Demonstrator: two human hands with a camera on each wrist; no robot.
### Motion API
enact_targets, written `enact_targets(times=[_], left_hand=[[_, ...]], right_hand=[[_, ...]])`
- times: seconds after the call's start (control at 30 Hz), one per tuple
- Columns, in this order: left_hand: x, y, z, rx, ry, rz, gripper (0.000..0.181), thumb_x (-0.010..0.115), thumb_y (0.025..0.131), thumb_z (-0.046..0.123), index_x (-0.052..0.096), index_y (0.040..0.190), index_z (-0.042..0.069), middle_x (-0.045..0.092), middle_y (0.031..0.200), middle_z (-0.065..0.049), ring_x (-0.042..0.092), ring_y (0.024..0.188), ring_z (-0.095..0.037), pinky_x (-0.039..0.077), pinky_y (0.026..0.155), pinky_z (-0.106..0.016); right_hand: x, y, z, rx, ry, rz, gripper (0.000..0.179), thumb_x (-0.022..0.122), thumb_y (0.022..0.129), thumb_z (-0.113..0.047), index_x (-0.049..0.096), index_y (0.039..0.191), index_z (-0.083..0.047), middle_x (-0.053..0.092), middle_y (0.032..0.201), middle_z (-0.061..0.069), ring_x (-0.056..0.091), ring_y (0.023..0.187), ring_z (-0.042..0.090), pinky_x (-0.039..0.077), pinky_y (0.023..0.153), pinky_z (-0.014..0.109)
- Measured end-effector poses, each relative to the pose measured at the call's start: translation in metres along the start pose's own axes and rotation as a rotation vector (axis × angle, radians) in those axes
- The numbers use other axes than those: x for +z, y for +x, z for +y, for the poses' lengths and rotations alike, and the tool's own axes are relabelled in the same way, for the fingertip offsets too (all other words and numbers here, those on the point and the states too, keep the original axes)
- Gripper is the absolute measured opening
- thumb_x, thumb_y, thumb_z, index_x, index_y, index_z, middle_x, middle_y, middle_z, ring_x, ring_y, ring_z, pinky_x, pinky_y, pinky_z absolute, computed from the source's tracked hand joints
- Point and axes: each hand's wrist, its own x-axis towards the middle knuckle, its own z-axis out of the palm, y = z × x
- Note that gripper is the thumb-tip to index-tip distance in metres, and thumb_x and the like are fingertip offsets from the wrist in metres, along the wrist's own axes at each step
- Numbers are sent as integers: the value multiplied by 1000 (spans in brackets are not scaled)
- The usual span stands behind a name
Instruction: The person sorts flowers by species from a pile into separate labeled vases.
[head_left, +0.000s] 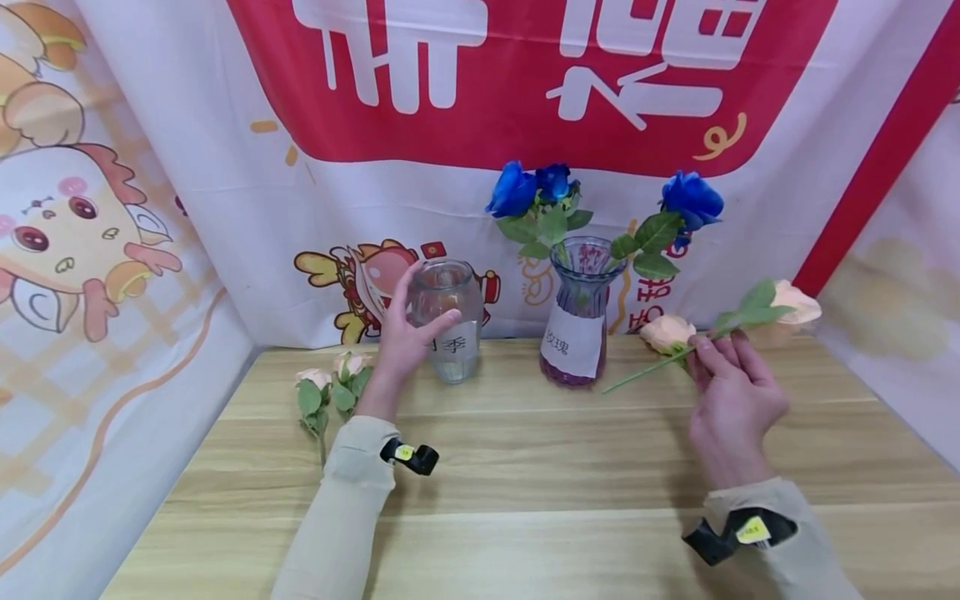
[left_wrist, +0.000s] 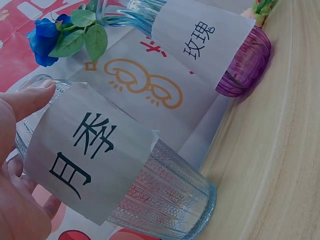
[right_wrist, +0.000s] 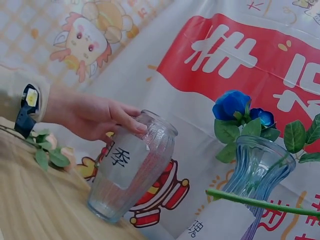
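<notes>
You have gap between clear vase (head_left: 461,360) and purple vase (head_left: 573,343), blue rose (head_left: 512,192) leaning over it; cloth backdrop (head_left: 435,208) blocks rear. Counter (head_left: 532,475) in front gives you broad passage.

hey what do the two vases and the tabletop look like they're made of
Clear vase: probably glass, ribbed and glossy, see-through with highlights. Blue-purple vase: likely tinted glass, fluted and shiny, translucent. Tabletop: wood or wood-look laminate, smooth, showing pale streaky grain.

Wood-grain table (head_left: 540,475) before a white backdrop (head_left: 217,200) with red panel (head_left: 517,137), cartoon figure (head_left: 67,212) at left.
</notes>
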Motion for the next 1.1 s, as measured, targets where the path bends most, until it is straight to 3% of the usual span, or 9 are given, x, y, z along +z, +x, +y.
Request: enact_targets(times=[0.23, 0.53, 1.1], left_hand=[[1, 0, 1, 5, -5, 1, 90, 86, 91, 27, 34, 165, 32, 43, 165, -1, 36, 156, -27, 30, 129, -60], [0, -1, 3, 6, -11, 3, 89, 85, 92, 27, 35, 165, 32, 43, 165, -1, 36, 156, -27, 31, 129, -61], [0, -1, 0, 2, -31, -6, 89, 86, 92, 26, 35, 165, 33, 41, 166, 1, 36, 156, -26, 33, 128, -61]], right_hand=[[4, -2, 0, 19, -15, 15, 71, 84, 75, 20, 67, 140, -3, 74, 111, 11, 78, 93, 16, 66, 82, 28], [9, -6, 9, -40, 60, 5, 64, 84, 73, 23, 75, 129, -6, 72, 94, 9, 74, 83, 17, 66, 72, 27], [32, -22, 33, -150, 85, -10, 55, 84, 76, 19, 74, 127, 0, 70, 93, 11, 73, 87, 19, 66, 69, 27]])
